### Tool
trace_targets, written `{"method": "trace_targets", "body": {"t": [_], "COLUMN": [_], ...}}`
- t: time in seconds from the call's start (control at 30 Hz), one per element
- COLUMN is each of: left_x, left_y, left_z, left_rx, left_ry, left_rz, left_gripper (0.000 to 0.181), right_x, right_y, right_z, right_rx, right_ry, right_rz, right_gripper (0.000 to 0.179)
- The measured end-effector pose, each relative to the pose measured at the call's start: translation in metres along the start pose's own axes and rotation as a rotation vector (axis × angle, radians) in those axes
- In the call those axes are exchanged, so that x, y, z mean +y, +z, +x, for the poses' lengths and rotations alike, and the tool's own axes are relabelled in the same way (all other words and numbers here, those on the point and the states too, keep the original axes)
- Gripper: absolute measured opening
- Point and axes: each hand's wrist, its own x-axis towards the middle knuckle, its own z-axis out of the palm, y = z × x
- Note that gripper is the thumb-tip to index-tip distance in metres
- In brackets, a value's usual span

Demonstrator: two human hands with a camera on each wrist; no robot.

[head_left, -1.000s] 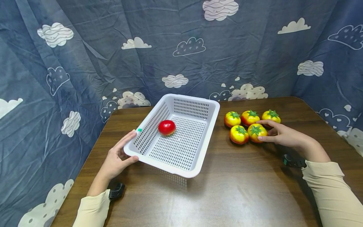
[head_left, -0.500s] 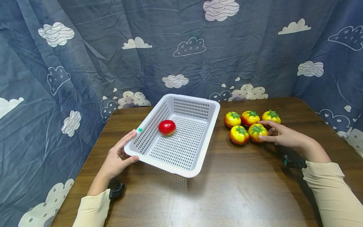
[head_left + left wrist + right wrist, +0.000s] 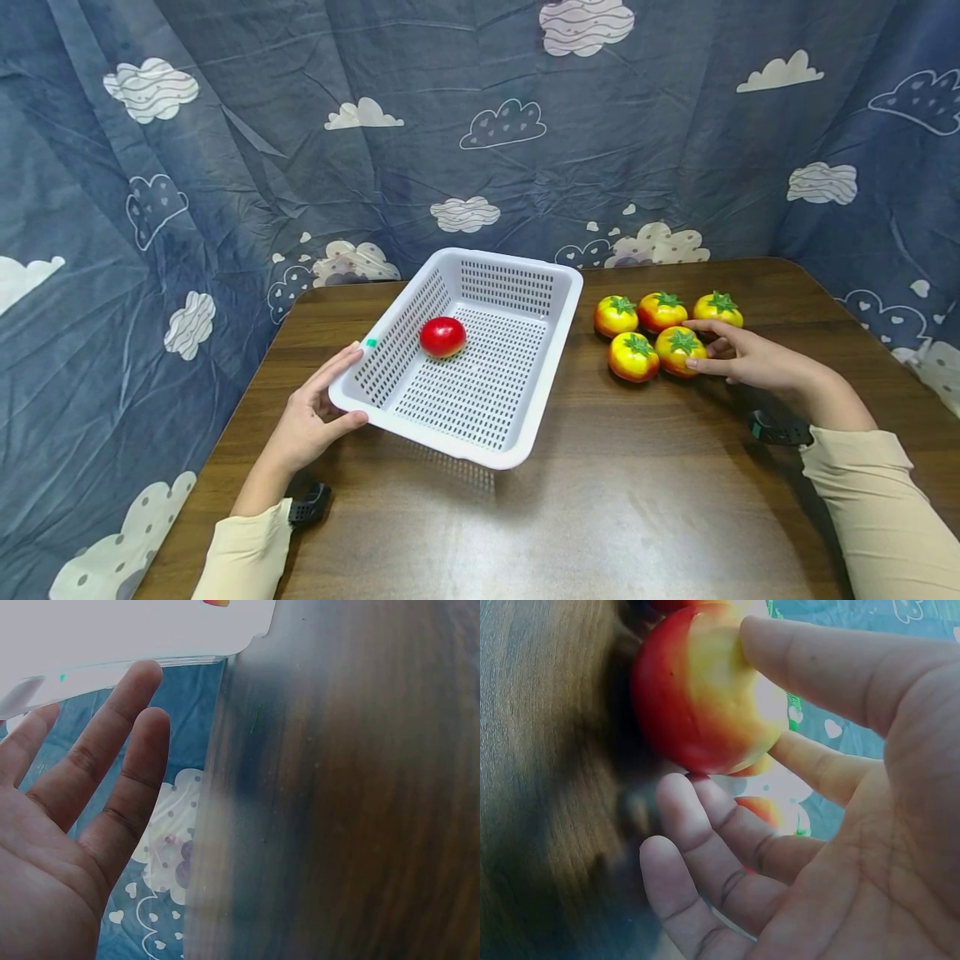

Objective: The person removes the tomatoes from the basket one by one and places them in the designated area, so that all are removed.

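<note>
In the head view a white slotted plastic basket (image 3: 480,375) stands left of centre, a shiny red toy tomato (image 3: 442,337) lying inside it. My left hand (image 3: 303,425) holds the basket's near left corner, thumb on the front rim and index finger at the left rim. Its other fingers spread under the rim in the left wrist view. On the right, the thumb and index finger of my right hand (image 3: 742,358) pinch a yellow-red toy tomato (image 3: 678,357) with a green leafy top. The remaining right fingers stay off it, near the table, in the right wrist view.
Close around the pinched tomato are several like it, including a front left tomato (image 3: 632,360) and a back right tomato (image 3: 716,310). Everything stands on a dark brown wooden table (image 3: 600,517). Behind it hangs a blue cloud-print curtain (image 3: 420,167).
The pinched tomato's leafy top has shifted slightly to the right under my right fingers. My left hand and the basket stay in place.
</note>
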Motion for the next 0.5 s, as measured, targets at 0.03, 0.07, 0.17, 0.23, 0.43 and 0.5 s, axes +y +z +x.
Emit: {"method": "trace_targets", "body": {"t": [0.03,0.07,0.17,0.23,0.43,0.5], "left_x": [-0.0001,-0.0001,0.0001,0.0005,0.0012,0.0014], "left_y": [0.0000,-0.0001,-0.0002,-0.0002,-0.0004,-0.0004], "left_z": [-0.0001,-0.0001,-0.0004,-0.0006,-0.0001,0.0002], "left_rx": [0.000,0.000,0.001,0.001,0.001,0.002], "left_ry": [0.000,0.000,-0.001,-0.003,-0.012,-0.016], "left_rz": [0.001,0.003,0.007,0.008,0.014,0.016], "left_gripper": [0.080,0.080,0.080,0.080,0.080,0.080], "right_x": [-0.0003,-0.0007,-0.0021,-0.0028,-0.0041,-0.0045], "right_y": [0.0000,0.0000,0.0002,0.0000,-0.0019,-0.0029], "right_z": [-0.0001,-0.0003,-0.0007,-0.0010,-0.0027,-0.0030], "right_rx": [-0.004,-0.007,-0.015,-0.018,-0.007,0.006], "right_ry": [0.004,0.008,0.017,0.024,0.008,0.000], "right_rz": [0.006,0.012,0.031,0.041,0.021,0.000], "right_gripper": [0.074,0.075,0.076,0.077,0.076,0.075]}}
